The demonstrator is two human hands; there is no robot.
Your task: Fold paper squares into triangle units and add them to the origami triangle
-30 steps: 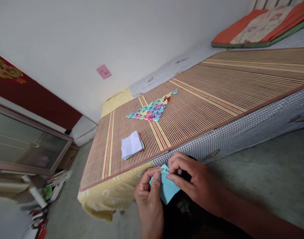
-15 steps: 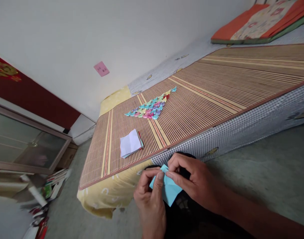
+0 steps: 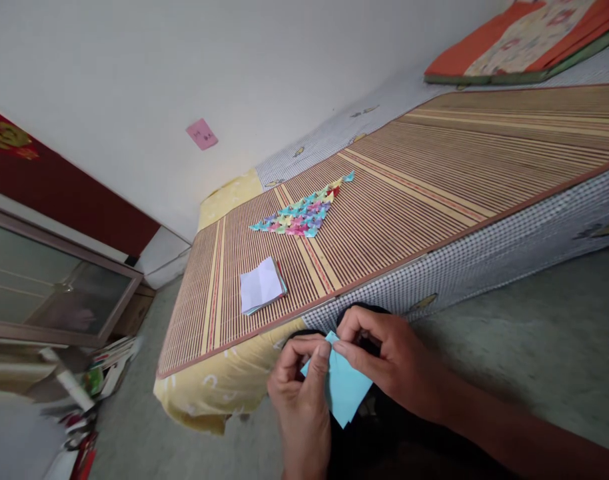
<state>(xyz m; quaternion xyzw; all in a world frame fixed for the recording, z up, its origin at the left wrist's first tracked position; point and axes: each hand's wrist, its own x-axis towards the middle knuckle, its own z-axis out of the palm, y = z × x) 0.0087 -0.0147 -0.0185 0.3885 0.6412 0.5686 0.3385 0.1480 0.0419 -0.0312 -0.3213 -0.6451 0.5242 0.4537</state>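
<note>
A light blue sheet of origami paper (image 3: 347, 390), partly folded, is held over my lap in front of the bed. My left hand (image 3: 304, 387) pinches its left side between thumb and fingers. With thumb and index finger, my right hand (image 3: 377, 347) grips the top corner. Both thumbs press close together near that corner, and the fingers behind the paper are partly hidden. On the bed mat beyond lie a stack of paper sheets (image 3: 261, 287), white on top, and a triangular arrangement of small multicoloured folded paper pieces (image 3: 304, 212).
The striped bamboo mat (image 3: 384, 240) covers the bed, with yellow cloth (image 3: 209, 397) hanging at its near corner. A folded orange quilt (image 3: 524, 47) lies at the far right. Clutter (image 3: 84, 400) and a glass-fronted cabinet (image 3: 59, 287) stand on the left.
The blue paper now shows a larger face, its lower corner reaching further down and right. Both hands keep nearly the same place and pinch. The mat's things stay put.
</note>
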